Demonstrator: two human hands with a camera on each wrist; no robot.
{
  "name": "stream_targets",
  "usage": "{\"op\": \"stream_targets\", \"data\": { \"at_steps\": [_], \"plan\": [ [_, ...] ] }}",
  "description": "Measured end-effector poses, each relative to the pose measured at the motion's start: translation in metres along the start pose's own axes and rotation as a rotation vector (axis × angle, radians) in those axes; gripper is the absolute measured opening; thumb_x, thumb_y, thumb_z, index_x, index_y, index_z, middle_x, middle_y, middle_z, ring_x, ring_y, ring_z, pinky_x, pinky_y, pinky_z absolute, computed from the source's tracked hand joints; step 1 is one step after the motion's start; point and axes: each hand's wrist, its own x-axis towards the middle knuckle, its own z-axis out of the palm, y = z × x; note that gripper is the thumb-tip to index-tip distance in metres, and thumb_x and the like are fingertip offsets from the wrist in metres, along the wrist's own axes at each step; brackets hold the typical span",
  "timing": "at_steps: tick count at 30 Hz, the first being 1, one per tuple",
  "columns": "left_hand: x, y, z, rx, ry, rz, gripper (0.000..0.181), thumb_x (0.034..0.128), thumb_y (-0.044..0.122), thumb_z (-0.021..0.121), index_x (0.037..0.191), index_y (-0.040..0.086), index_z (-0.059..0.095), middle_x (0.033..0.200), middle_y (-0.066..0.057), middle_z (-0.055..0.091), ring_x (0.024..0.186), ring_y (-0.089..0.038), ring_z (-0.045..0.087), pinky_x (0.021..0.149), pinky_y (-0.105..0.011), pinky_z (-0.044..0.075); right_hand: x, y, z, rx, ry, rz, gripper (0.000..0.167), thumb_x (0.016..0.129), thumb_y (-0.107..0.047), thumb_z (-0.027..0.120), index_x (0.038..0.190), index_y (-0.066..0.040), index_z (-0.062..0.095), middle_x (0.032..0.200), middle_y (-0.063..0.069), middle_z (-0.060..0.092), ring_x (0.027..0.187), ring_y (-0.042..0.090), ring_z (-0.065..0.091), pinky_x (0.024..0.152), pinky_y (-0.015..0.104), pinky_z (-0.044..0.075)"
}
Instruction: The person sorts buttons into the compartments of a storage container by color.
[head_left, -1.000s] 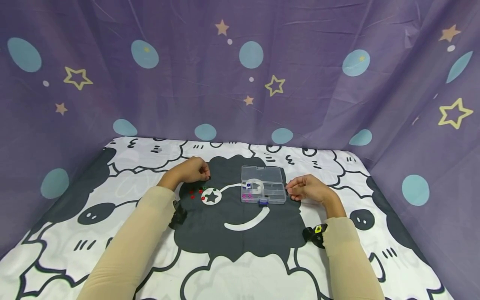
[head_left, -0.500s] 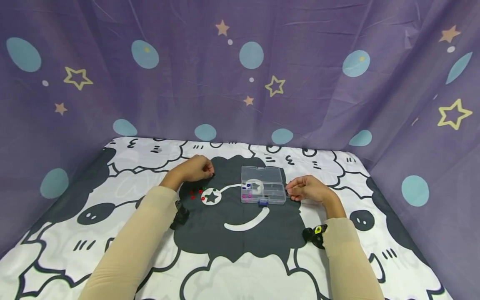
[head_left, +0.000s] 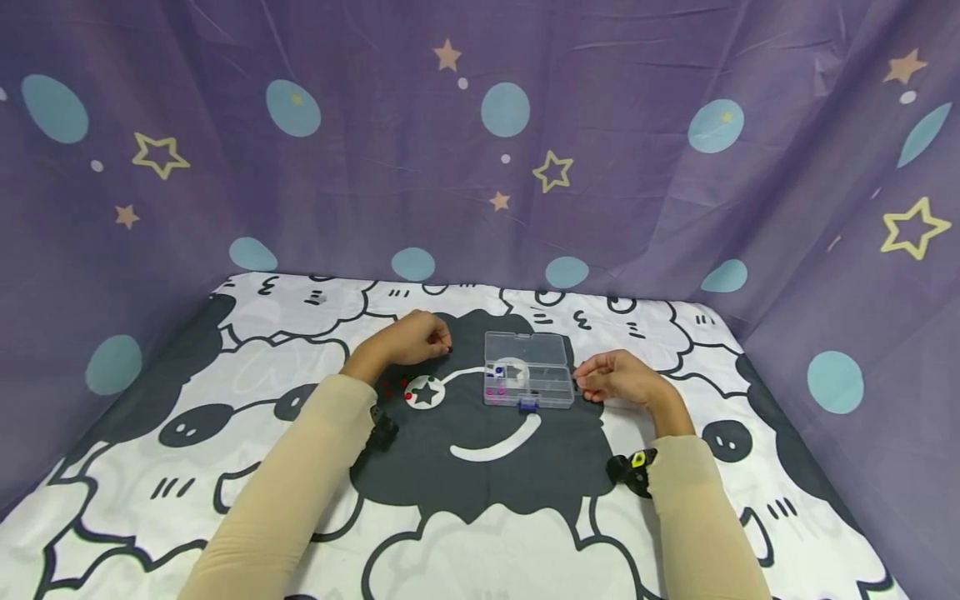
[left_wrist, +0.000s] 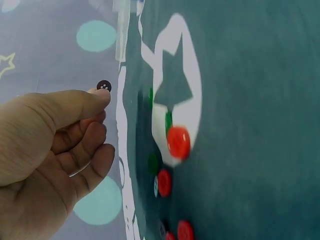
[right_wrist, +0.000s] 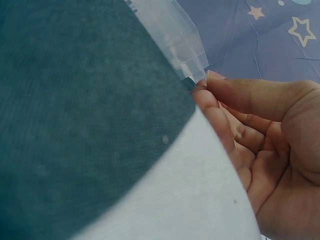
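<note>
Because several buttons lie loose on the printed cloth (head_left: 450, 483), you look only partway through what seems to be sorting by colour. Nearest you, red buttons (left_wrist: 178, 142) and green buttons (left_wrist: 153, 164) are scattered on and beside the white star patch (left_wrist: 174, 27), left of the clear box (head_left: 553, 400); they appear to be what is left. At the left end of the box's near row sit pink buttons (head_left: 490, 392), with a blue button (head_left: 498, 371) in the row behind, so those colours seem at least begun. Whether the rest of the box holds anything is too small to tell. Your right hand (head_left: 618, 379) appears to pinch the box's right edge, thumb against curled forefinger. Farther out, your left hand (head_left: 412, 337) has thumb and forefinger clamped on a dark four-hole button (left_wrist: 104, 85), apart from the box, so that one is not yet placed.

As for the rest, your left wrist camera (head_left: 384, 429) sits close by the loose buttons. A blue catch (head_left: 528, 407) shows at the box's front edge. Beyond, the lid (head_left: 527, 348) is folded back, out of the way. Behind everything hangs the purple curtain (head_left: 480, 225).
</note>
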Motion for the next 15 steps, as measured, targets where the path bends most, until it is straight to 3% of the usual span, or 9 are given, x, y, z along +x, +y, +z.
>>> {"op": "stream_targets", "data": {
  "at_steps": [6, 15],
  "plan": [
    [0.006, 0.011, 0.003, -0.015, 0.028, 0.018, 0.004, 0.0957, 0.007, 0.070, 0.094, 0.007, 0.073, 0.084, 0.000, 0.070, 0.077, -0.013, 0.062, 0.077, -0.034, 0.053, 0.001, 0.001, -0.001, 0.005, -0.007, -0.007, 0.022, 0.098, -0.001, 0.066, 0.115, 0.011, 0.066, 0.093, 0.008, 0.074, 0.078, 0.016, 0.069, 0.072, 0.031, 0.059],
    [0.012, 0.028, 0.006, -0.005, 0.015, 0.059, 0.004, 0.0966, 0.009, 0.069, 0.094, 0.008, 0.072, 0.083, 0.000, 0.068, 0.074, -0.012, 0.060, 0.074, -0.033, 0.051, 0.001, 0.002, -0.001, 0.001, -0.001, -0.005, 0.022, 0.097, -0.003, 0.067, 0.114, 0.010, 0.067, 0.090, 0.007, 0.074, 0.076, 0.016, 0.069, 0.071, 0.031, 0.059]
  ]
}}
